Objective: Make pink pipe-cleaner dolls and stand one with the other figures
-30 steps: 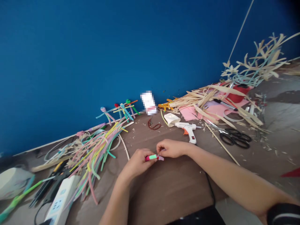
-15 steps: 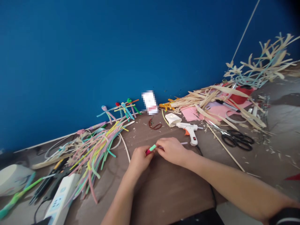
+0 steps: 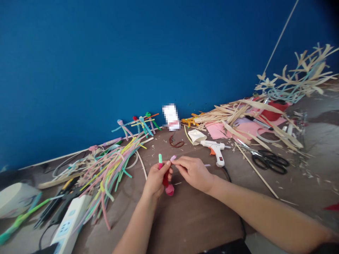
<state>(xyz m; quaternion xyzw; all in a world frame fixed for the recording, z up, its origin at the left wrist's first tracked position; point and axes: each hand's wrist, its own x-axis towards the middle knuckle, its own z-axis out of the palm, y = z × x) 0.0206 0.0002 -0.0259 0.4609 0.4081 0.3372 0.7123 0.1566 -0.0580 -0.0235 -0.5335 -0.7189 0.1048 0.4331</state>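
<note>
My left hand [image 3: 156, 178] is closed round a small pipe-cleaner figure [image 3: 170, 189]. Its rounded pink-red end hangs below the fingers, while a mint-green tip and a lilac tip stick up above them. The fingers cover its middle. My right hand [image 3: 194, 173] comes in from the right, with thumb and forefinger pinched at the lilac tip. Just beyond my hands lies a string of brown beads [image 3: 177, 143]. A white glue gun [image 3: 217, 151] with an orange trigger rests on the brown table [image 3: 196, 218], to the right of the beads.
Loose pastel pipe cleaners [image 3: 111, 165] and a white power strip [image 3: 70, 222] lie at the left. Finished pipe-cleaner figures [image 3: 143, 123] lean by the blue wall. At the right are black-handled scissors [image 3: 270, 158], a thin stick [image 3: 256, 171] and pale strips [image 3: 233, 113].
The figure has turned in my left hand, so its pink-red end now shows below and the mint tip points up. My right fingers have shifted from beside the mint tip to the lilac one.
</note>
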